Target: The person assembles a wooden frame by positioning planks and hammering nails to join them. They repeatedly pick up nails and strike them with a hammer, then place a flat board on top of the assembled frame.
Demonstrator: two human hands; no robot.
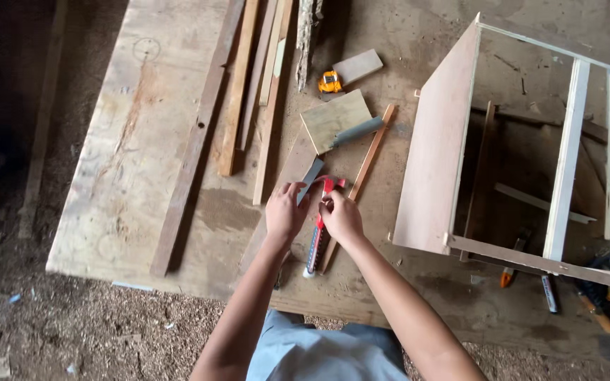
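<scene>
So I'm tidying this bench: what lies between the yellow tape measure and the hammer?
In the head view, a square plywood offcut lies between the yellow tape measure and the hammer.

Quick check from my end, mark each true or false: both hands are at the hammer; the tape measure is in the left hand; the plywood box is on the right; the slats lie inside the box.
1. Both hands are at the hammer. True.
2. The tape measure is in the left hand. False: it lies on the board, apart from both hands.
3. The plywood box is on the right. True.
4. The slats lie inside the box. False: they lie on the board, left of it.
</scene>
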